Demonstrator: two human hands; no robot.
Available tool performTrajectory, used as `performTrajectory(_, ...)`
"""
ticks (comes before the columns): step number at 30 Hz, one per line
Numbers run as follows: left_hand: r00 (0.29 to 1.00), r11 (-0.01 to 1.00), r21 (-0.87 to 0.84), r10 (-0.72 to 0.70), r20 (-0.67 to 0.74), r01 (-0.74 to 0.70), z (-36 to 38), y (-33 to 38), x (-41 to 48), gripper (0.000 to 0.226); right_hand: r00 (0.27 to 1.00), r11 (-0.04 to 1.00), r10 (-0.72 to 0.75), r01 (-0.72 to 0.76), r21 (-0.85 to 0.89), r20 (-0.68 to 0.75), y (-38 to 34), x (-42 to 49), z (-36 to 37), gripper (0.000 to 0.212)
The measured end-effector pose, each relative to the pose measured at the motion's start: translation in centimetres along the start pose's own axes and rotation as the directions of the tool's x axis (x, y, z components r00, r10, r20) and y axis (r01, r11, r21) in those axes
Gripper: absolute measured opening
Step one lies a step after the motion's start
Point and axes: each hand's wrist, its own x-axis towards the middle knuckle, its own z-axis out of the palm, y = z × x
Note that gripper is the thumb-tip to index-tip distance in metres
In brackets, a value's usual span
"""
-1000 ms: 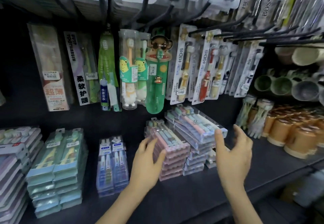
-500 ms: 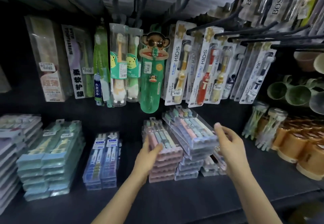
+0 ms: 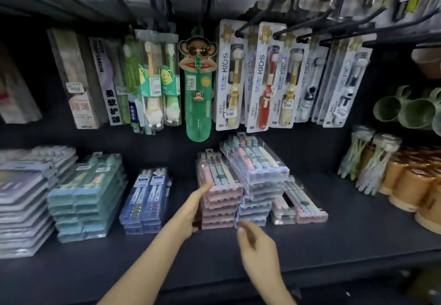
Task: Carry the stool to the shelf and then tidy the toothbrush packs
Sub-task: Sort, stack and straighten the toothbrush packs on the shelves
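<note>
A pink stack of toothbrush packs (image 3: 220,201) stands on the dark shelf (image 3: 346,245). My left hand (image 3: 188,211) presses flat against its left side, with one fingertip reaching the top pack's edge. Right beside it is a clear, bluish stack (image 3: 254,209) whose top pack (image 3: 255,161) lies askew and overhangs. My right hand (image 3: 259,247), blurred, is low in front of that stack with loosely bent fingers and holds nothing. Two loose packs (image 3: 300,205) lie slanted to the right of the stacks. No stool is in view.
To the left stand blue packs (image 3: 148,199), teal stacks (image 3: 88,197) and a grey stack (image 3: 21,204). Kids toothbrush cards (image 3: 262,78) hang above on black hooks (image 3: 298,30) that jut forward. Orange cups (image 3: 410,185) and green cups (image 3: 405,111) fill the right side.
My right hand has dropped from the right edge of the askew top pack to the front of the clear stack. My left hand stays against the pink stack.
</note>
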Motion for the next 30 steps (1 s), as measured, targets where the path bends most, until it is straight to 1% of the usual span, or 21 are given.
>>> performTrajectory(1, 1.000, 1.000, 0.000, 0.010, 0.020, -0.010, -0.1, 0.0, 0.3, 0.043, 0.995, 0.999, 0.025, -0.028, 0.027, 0.092, -0.2, -0.1, 1.0, 0.035)
performTrajectory(3, 1.000, 1.000, 0.016, 0.013, 0.028, -0.014, -0.1, -0.1, 0.6, 0.038, 0.977, 0.987, 0.109, -0.128, 0.095, 0.181, -0.7, 0.3, 2.3, 0.044)
performTrajectory(6, 0.998, 0.998, 0.042, 0.040, 0.049, -0.042, -0.3, 0.2, 0.6, 0.033, 0.965, 0.974, 0.161, -0.189, 0.122, 0.207, -0.7, 1.0, 3.2, 0.052)
performTrajectory(8, 0.998, 0.997, 0.062, 0.044, 0.048, -0.047, -0.6, 0.3, 1.0, 0.043, 0.960, 0.974, 0.182, -0.206, 0.098, 0.212, -0.6, 1.1, 3.5, 0.056)
performTrajectory(10, 0.998, 0.998, 0.054, 0.031, 0.051, -0.033, -0.9, 0.2, 1.3, 0.058, 0.961, 0.977, 0.175, -0.197, 0.086, 0.214, -0.2, 1.2, 3.5, 0.060)
performTrajectory(11, 0.998, 0.998, 0.048, 0.029, 0.054, -0.031, -1.0, 0.1, 1.4, 0.060, 0.963, 0.978, 0.167, -0.190, 0.090, 0.213, -0.1, 1.3, 3.5, 0.062)
performTrajectory(13, 0.998, 0.998, 0.051, 0.030, 0.060, -0.033, -1.3, 0.0, 1.7, 0.056, 0.961, 0.975, 0.163, -0.192, 0.116, 0.222, 0.1, 1.6, 3.3, 0.068)
performTrajectory(15, 0.997, 0.997, 0.063, 0.038, 0.069, -0.042, -1.8, 0.1, 1.9, 0.044, 0.952, 0.964, 0.177, -0.218, 0.150, 0.248, 0.0, 1.9, 3.4, 0.073)
performTrajectory(17, 0.998, 0.997, 0.059, 0.039, 0.056, -0.042, -2.6, 0.4, 2.1, 0.035, 0.943, 0.964, 0.179, -0.226, 0.144, 0.279, -0.2, 2.0, 3.7, 0.074)
performTrajectory(18, 0.998, 0.997, 0.053, 0.044, 0.050, -0.047, -3.1, 0.5, 2.2, 0.035, 0.938, 0.966, 0.176, -0.223, 0.133, 0.299, -0.3, 2.0, 3.9, 0.074)
performTrajectory(19, 0.998, 0.998, 0.040, 0.051, 0.039, -0.052, -3.5, 0.6, 2.2, 0.037, 0.934, 0.967, 0.170, -0.220, 0.130, 0.316, -0.4, 2.0, 4.1, 0.072)
performTrajectory(21, 0.999, 0.998, 0.041, 0.035, 0.027, -0.037, -4.6, 0.6, 2.7, 0.050, 0.938, 0.968, 0.143, -0.198, 0.151, 0.314, -0.3, 2.5, 4.2, 0.066)
performTrajectory(24, 0.998, 0.997, 0.053, 0.056, 0.003, -0.056, -5.3, 0.3, 3.0, 0.056, 0.961, 0.948, 0.076, -0.153, 0.280, 0.266, -0.5, 3.5, 4.4, 0.052)
performTrajectory(25, 0.998, 0.997, 0.057, 0.061, 0.006, -0.061, -5.4, 0.1, 3.2, 0.067, 0.961, 0.927, 0.054, -0.149, 0.344, 0.270, -0.7, 3.9, 4.6, 0.051)
performTrajectory(26, 0.997, 0.995, 0.064, 0.076, 0.012, -0.076, -5.4, -0.1, 3.4, 0.082, 0.957, 0.904, 0.034, -0.152, 0.400, 0.287, -0.8, 4.1, 4.9, 0.052)
performTrajectory(27, 0.996, 0.993, 0.071, 0.091, 0.018, -0.092, -5.3, -0.3, 3.5, 0.093, 0.953, 0.882, 0.013, -0.154, 0.445, 0.304, -0.9, 4.4, 5.3, 0.057)
performTrajectory(28, 0.993, 0.990, 0.077, 0.113, 0.027, -0.115, -5.2, -0.4, 3.4, 0.094, 0.949, 0.868, 0.005, -0.161, 0.469, 0.317, -1.1, 4.7, 5.7, 0.062)
performTrajectory(30, 0.989, 0.986, 0.087, 0.143, 0.037, -0.145, -5.1, -0.5, 3.4, 0.078, 0.950, 0.853, 0.006, -0.167, 0.494, 0.312, -1.5, 5.2, 6.6, 0.071)
